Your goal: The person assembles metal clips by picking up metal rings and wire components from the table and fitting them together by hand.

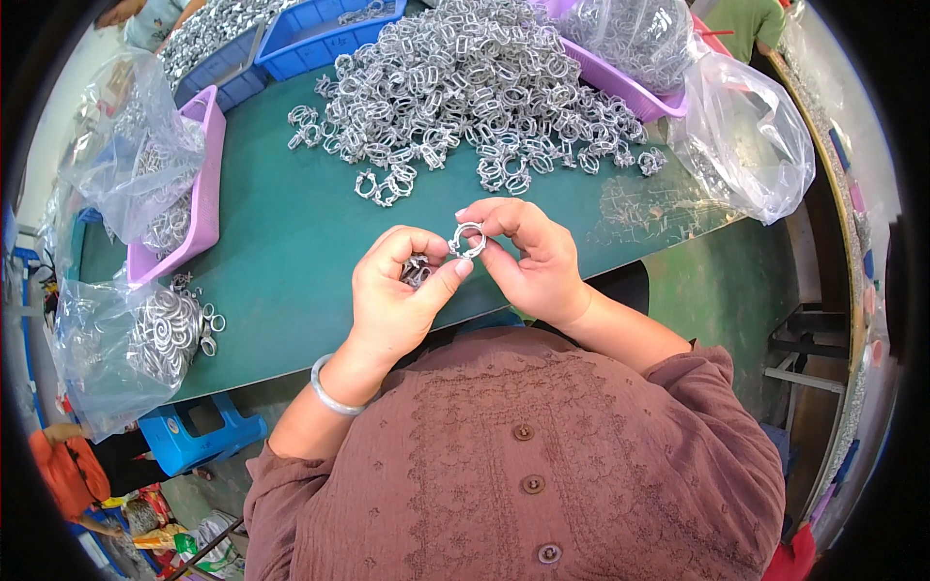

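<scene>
Between my two hands, over the near part of the green table, is a silver metal ring clamp (469,240). My right hand (531,254) pinches its upper right side between thumb and fingers. At the clamp's lower left, the thumb and forefinger of my left hand (395,289) also grip it. Several more small metal pieces (417,271) are tucked in the curled fingers of that left hand. Beyond my hands lies a large heap of similar silver ring clamps (465,82), with a few loose ones (387,184) at its near edge.
The green table (262,232) has a purple tray (201,198) of parts at left, a plastic bag (102,344) beside stacked rings (167,334), and blue bins (325,39) at the back. Another clear bag (746,136) hangs over the right edge. A blue stool (208,436) stands below left.
</scene>
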The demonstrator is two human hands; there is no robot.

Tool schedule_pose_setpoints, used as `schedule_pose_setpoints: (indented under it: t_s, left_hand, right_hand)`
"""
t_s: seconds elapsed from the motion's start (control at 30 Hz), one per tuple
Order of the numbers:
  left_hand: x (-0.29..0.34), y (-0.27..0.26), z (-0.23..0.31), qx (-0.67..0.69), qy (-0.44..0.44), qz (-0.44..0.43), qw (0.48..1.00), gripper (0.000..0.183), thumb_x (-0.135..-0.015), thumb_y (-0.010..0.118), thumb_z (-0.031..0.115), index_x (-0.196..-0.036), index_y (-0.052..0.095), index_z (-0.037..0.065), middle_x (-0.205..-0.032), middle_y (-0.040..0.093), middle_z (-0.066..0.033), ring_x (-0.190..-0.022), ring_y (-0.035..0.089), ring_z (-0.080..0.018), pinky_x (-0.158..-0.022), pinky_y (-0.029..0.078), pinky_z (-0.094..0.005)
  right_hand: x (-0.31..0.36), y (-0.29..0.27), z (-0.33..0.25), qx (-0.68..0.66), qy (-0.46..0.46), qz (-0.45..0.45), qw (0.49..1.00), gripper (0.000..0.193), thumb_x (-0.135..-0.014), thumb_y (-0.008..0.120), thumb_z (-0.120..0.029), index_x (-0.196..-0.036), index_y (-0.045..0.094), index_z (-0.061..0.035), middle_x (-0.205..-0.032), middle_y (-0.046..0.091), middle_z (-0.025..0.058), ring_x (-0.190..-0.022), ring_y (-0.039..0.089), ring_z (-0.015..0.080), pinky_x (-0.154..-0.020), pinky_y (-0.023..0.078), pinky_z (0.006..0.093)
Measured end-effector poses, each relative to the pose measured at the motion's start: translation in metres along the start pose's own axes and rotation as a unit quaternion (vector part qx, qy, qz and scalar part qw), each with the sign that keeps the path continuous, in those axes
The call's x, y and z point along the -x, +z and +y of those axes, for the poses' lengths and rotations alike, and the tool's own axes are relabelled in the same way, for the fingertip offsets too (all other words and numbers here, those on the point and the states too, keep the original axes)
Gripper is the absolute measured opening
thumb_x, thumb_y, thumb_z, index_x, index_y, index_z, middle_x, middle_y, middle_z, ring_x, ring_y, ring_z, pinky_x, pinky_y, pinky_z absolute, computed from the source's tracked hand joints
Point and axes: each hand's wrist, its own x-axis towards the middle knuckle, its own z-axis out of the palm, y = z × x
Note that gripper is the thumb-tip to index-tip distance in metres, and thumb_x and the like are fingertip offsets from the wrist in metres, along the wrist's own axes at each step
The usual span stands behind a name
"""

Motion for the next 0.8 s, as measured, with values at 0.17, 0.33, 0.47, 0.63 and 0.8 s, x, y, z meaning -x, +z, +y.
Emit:
schedule_pose_setpoints:
  t_s: [0.17,0.33,0.47,0.63,0.8]
  left_hand:
    - [-0.003,0.000,-0.001,-0.032,0.076,0.011,0.997,0.017,-0.069,0.071,0.003,-0.078,0.056,0.002,-0.074,0.052,-0.0025,-0.063,0.048,-0.0089,-0.055,0.039,-0.0209]
    - [-0.004,-0.002,-0.001,-0.043,0.102,0.010,0.994,0.017,-0.069,0.070,0.001,-0.079,0.056,0.001,-0.076,0.052,-0.0031,-0.064,0.048,-0.0094,-0.056,0.040,-0.0212]
    - [-0.004,-0.003,-0.003,-0.031,0.093,0.004,0.995,0.017,-0.069,0.070,0.001,-0.081,0.056,0.001,-0.078,0.053,-0.0027,-0.065,0.048,-0.0089,-0.058,0.040,-0.0207]
    - [-0.003,-0.004,-0.010,0.028,0.035,-0.002,0.999,0.017,-0.071,0.069,0.000,-0.084,0.058,0.001,-0.080,0.053,-0.0012,-0.068,0.048,-0.0066,-0.060,0.040,-0.0192]
    - [-0.004,-0.005,-0.011,0.124,-0.034,-0.009,0.992,0.017,-0.074,0.068,0.000,-0.088,0.059,0.003,-0.082,0.055,0.0013,-0.067,0.048,-0.0044,-0.061,0.039,-0.0172]
  right_hand:
    - [0.001,0.001,-0.002,-0.044,0.006,0.003,0.999,0.024,-0.074,0.053,0.013,-0.093,0.052,-0.0010,-0.097,0.058,0.0100,-0.084,0.061,0.0163,-0.072,0.050,0.0272]
    - [0.003,0.000,0.002,-0.074,0.002,-0.005,0.997,0.036,-0.075,0.052,0.013,-0.107,0.048,-0.0019,-0.101,0.058,0.0088,-0.088,0.061,0.0174,-0.077,0.050,0.0285]
    - [0.003,0.000,0.002,-0.067,-0.008,-0.012,0.998,0.039,-0.075,0.053,0.013,-0.111,0.046,-0.0018,-0.102,0.058,0.0099,-0.089,0.060,0.0178,-0.078,0.050,0.0289]
    - [0.002,-0.001,0.002,-0.065,-0.019,-0.012,0.998,0.041,-0.074,0.054,0.013,-0.112,0.046,-0.0016,-0.102,0.058,0.0105,-0.090,0.060,0.0183,-0.078,0.050,0.0292]
    - [0.000,0.000,0.001,-0.043,-0.021,-0.014,0.999,0.043,-0.074,0.055,0.012,-0.113,0.046,-0.0015,-0.101,0.058,0.0111,-0.090,0.060,0.0186,-0.077,0.050,0.0288]
